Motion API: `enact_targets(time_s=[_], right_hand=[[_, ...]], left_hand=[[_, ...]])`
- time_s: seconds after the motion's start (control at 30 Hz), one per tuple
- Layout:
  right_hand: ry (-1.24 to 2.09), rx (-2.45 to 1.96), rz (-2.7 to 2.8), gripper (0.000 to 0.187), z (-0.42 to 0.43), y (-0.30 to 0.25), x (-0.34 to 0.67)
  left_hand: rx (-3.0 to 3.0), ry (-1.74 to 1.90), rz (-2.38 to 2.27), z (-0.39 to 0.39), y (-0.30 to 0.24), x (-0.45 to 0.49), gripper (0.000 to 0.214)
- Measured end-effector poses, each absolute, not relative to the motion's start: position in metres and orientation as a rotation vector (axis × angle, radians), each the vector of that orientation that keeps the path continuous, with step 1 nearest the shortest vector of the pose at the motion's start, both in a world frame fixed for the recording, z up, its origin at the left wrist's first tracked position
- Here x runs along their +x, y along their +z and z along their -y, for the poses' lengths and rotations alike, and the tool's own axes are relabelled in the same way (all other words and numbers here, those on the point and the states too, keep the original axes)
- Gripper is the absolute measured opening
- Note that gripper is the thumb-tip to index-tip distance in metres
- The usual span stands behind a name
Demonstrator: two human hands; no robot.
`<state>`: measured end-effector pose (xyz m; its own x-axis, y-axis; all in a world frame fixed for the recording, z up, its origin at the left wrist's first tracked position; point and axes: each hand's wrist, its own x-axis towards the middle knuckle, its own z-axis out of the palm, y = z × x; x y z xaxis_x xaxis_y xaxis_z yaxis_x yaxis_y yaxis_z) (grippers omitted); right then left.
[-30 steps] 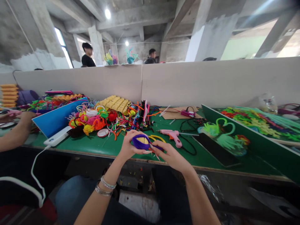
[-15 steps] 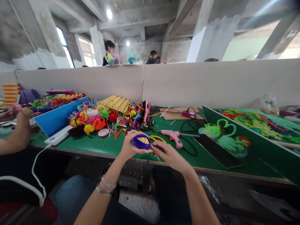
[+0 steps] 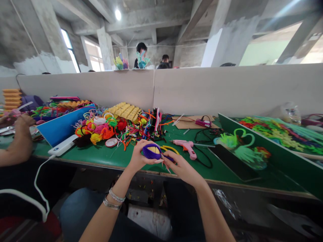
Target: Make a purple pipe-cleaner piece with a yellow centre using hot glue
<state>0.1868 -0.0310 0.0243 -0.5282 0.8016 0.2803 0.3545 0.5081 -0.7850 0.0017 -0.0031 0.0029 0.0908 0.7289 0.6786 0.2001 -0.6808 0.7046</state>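
Purple fuzzy pipe-cleaner coil (image 3: 150, 152) wrapped round a yellow core sits pinched in the left hand (image 3: 139, 158) above the green table (image 3: 106, 155) edge, while the right hand (image 3: 182, 168) at four o'clock grips its loose tail, which could slip and unwind.

Part of the yellow ball wrapped in purple pipe cleaner (image 3: 151, 152) is covered by the fingers of the left hand (image 3: 138, 158), and how far the wrapping runs behind cannot be told. The thin tool end beneath the right hand (image 3: 183, 168) is too small to be identified. A co-worker's forearm (image 3: 15, 144) is cut off by the left edge. The two people behind the grey partition wall (image 3: 202, 89) are hidden below the shoulders. The green divider board (image 3: 264, 151) is cut off at the right edge.
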Motion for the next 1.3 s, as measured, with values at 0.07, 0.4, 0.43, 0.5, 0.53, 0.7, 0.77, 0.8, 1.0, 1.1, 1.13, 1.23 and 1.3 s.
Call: enact_targets(time_s=[0.07,0.4,0.43,0.5,0.53,0.7,0.77,0.8,1.0,1.1,1.13,1.23,1.3], right_hand=[[0.905,-0.947,2.098,0.025,0.031,0.023,0.187],[0.945,-0.954,2.091,0.027,0.029,0.021,0.188],[0.936,-0.957,2.093,0.027,0.029,0.021,0.188],[0.914,-0.97,2.097,0.027,0.029,0.021,0.189],[0.899,-0.978,2.098,0.026,0.029,0.022,0.189],[0.769,-1.011,2.109,0.026,0.032,0.027,0.191],[0.717,-1.025,2.095,0.026,0.034,0.029,0.192],[0.701,-1.031,2.087,0.027,0.034,0.03,0.193],[0.642,-1.03,2.094,0.022,0.04,0.035,0.198],[0.501,-0.972,1.994,0.03,0.043,0.037,0.196],[0.43,-0.939,1.941,0.036,0.043,0.037,0.195],[0.214,-0.851,1.866,0.044,0.045,0.036,0.19],[0.123,-0.824,1.9,0.041,0.046,0.035,0.186]], left_hand=[[1.937,1.621,-0.926,0.003,0.003,0.002,0.05],[1.96,1.611,-0.918,0.002,0.001,0.001,0.049],[1.957,1.609,-0.918,0.002,0.001,0.001,0.049],[1.944,1.603,-0.922,0.001,0.001,0.002,0.049],[1.928,1.598,-0.919,0.001,0.001,0.002,0.049],[1.679,1.521,-0.831,0.002,-0.002,0.008,0.048],[1.566,1.484,-0.786,0.004,-0.002,0.01,0.05],[1.524,1.471,-0.772,0.004,-0.002,0.011,0.051],[1.366,1.485,-0.76,0.004,0.0,0.014,0.053],[1.292,1.531,-0.761,-0.001,-0.004,0.015,0.056],[1.264,1.543,-0.767,-0.003,-0.005,0.015,0.057],[1.182,1.559,-0.783,-0.005,-0.008,0.015,0.06],[1.173,1.531,-0.722,-0.005,-0.007,0.016,0.064]])
